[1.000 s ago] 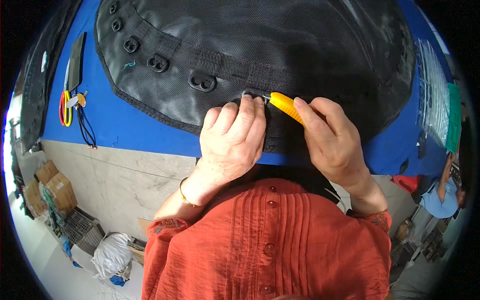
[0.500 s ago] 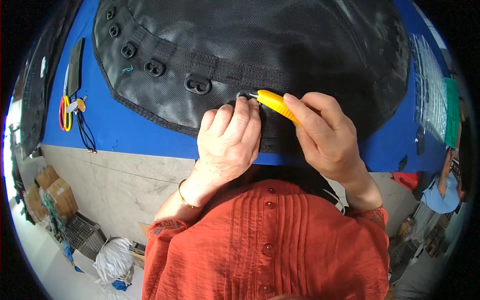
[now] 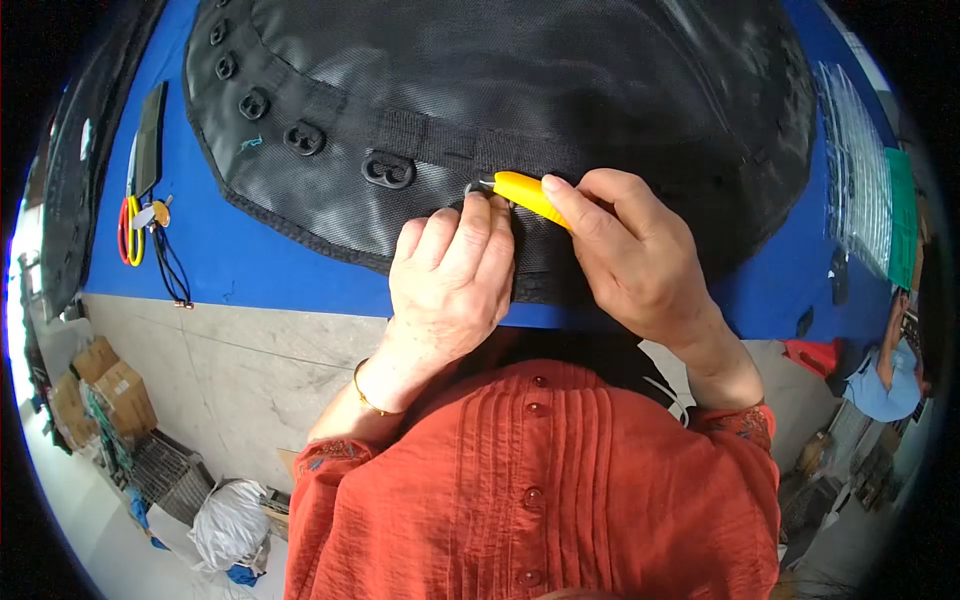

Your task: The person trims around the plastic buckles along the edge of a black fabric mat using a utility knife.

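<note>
A black mesh sheet (image 3: 330, 215) with a curved webbing strip lies in front of me, and a row of black plastic buckles (image 3: 387, 169) runs along the strip. My left hand (image 3: 455, 270) is closed, its fingertips pressed at one black plastic buckle (image 3: 474, 187) that they partly hide. In my right hand (image 3: 640, 260) is a yellow utility knife (image 3: 530, 196). Its metal tip points left and meets the buckle just beyond my left fingertips. The exact contact at the tip is too small to make out.
The sheet lies on a blue-covered table (image 3: 270, 275). Scissors (image 3: 131, 230) and a dark cord with keys (image 3: 170, 250) sit at left. Clear plastic strips (image 3: 855, 170) and a green piece (image 3: 902, 220) are at right. Cardboard boxes (image 3: 120, 390) stand on the floor; another person's arm (image 3: 888, 345) shows at right.
The knife and my right hand have shifted a little to the left. The sheet and my left hand have also moved slightly left in view.
</note>
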Motion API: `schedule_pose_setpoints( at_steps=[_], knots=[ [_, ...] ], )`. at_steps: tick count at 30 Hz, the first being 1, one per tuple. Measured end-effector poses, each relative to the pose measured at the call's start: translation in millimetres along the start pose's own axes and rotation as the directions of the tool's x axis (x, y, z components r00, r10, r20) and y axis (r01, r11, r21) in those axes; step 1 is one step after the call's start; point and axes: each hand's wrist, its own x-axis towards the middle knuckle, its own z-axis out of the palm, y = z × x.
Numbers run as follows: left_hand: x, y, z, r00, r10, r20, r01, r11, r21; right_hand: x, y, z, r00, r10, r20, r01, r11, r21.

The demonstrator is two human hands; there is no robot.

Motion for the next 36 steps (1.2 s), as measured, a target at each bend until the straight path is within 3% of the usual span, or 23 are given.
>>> schedule_pose_setpoints(
  at_steps=[25, 30, 34, 36],
  knots=[
    [2.0, -0.1, -1.9, 1.0, 0.011, -0.008, -0.011, 1.0, -0.003, -6.8, -1.2, 1.6, 1.0, -0.006, -0.004, 0.006, 0.996, -0.087],
    [3.0, -0.4, -2.5, 1.0, 0.017, -0.019, -0.017, 1.0, -0.004, -5.1, -7.3, -7.4, 0.997, 0.078, 0.004, -0.078, 0.995, -0.059],
    [2.4, -1.2, -2.2, 1.0, 0.019, -0.018, -0.019, 1.0, -0.006, -4.3, -5.5, -12.3, 0.995, 0.102, -0.011, -0.103, 0.992, -0.079],
    [1.6, -1.0, -2.4, 1.0, 0.024, -0.019, -0.024, 1.0, 0.0, -3.6, 4.5, -13.1, 0.993, 0.07, -0.096, -0.08, 0.991, -0.11]
  ],
)
